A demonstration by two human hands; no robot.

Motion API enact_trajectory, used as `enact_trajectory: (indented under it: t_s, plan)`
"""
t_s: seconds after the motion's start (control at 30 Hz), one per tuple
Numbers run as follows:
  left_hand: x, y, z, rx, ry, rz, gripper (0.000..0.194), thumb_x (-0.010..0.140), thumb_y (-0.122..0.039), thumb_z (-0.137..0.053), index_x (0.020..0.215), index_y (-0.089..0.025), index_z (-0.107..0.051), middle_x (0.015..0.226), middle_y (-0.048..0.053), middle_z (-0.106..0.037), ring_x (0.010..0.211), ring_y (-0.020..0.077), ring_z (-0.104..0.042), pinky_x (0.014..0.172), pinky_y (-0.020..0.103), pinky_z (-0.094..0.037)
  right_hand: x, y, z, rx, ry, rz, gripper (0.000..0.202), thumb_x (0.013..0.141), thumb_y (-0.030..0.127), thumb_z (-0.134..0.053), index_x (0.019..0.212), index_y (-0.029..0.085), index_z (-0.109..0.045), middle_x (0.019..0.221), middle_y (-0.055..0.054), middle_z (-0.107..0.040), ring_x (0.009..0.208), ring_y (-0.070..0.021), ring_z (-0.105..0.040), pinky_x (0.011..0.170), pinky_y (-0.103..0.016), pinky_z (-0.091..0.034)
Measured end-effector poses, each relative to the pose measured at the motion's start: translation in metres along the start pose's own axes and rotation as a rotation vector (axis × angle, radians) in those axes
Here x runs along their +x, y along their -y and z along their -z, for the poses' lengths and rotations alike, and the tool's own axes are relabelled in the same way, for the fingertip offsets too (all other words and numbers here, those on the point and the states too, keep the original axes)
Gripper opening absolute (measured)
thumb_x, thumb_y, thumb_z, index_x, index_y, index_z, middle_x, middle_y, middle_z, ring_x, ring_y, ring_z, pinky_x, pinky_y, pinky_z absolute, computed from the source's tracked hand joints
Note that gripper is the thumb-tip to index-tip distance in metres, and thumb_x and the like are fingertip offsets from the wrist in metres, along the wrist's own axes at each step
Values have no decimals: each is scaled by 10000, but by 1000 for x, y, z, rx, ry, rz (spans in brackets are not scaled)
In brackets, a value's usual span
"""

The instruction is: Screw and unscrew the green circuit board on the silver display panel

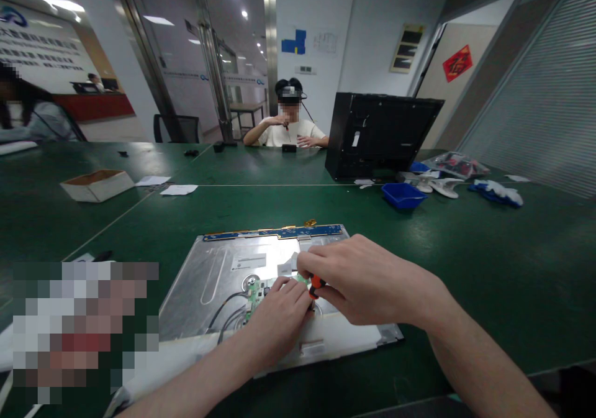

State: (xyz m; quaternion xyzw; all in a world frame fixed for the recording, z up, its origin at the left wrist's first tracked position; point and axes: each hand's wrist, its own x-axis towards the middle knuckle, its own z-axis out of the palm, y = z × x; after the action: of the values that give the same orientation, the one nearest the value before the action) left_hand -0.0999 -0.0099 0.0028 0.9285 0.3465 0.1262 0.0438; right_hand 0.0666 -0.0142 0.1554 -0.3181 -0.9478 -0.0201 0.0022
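Note:
A flat metal display panel (186, 294) lies on the table in front of me, with a blue circuit strip (307, 232) along its far edge. A small green circuit board (254, 292) sits at its middle, partly covered by my hands. My right hand (372, 281) is closed around an orange and black screwdriver (315, 286), its tip pointing down at the board. Beside that tip, my left hand (282, 312) rests low over the board, fingers together and bent. Whatever its fingertips hold is hidden. Dark cables (228, 309) run from the board toward the near left.
Across the table (261, 204) sits a person (288, 132) in a headset. A black monitor casing (382, 135) stands at the right, near a blue tray (404, 195) and gloves (496, 192). An open box (97, 186) and papers (179, 190) lie left. The near left is pixelated.

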Motion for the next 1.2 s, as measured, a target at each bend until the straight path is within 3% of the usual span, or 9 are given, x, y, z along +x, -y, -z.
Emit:
enact_trajectory:
  t_s: [0.3,0.8,1.03,1.2]
  plan:
    - [0,2,-4,-4,-27,-12,157,904,-181,-490,1047,-175,-554,1050,81,-622,1054,260,-536,930,450,-369,1,1,-2,-2,5,-21,118,797,187,-535,878,209,-452,818,0,-620,669,-149,-539,519,-272,-261]
    - [-2,0,4,-55,-27,-1,87,862,-163,-527,945,-184,-539,997,50,-608,975,234,-536,905,426,-368,-6,-3,9,96,9,-39,81,830,221,-533,898,216,-488,856,4,-629,687,-134,-536,543,-251,-282]
    - [-4,-7,17,-110,14,2,153,816,-186,-582,959,-178,-530,1000,62,-584,940,239,-517,884,420,-391,-13,-8,15,123,-33,-89,69,836,215,-530,889,222,-487,830,21,-630,664,-122,-532,554,-244,-306]
    - [-9,6,44,-204,-151,-7,338,796,-303,-650,1089,-196,-520,1082,66,-569,1007,243,-500,905,405,-388,-20,-13,20,90,-122,-212,106,839,269,-551,924,239,-495,830,22,-642,679,-137,-558,549,-245,-304]
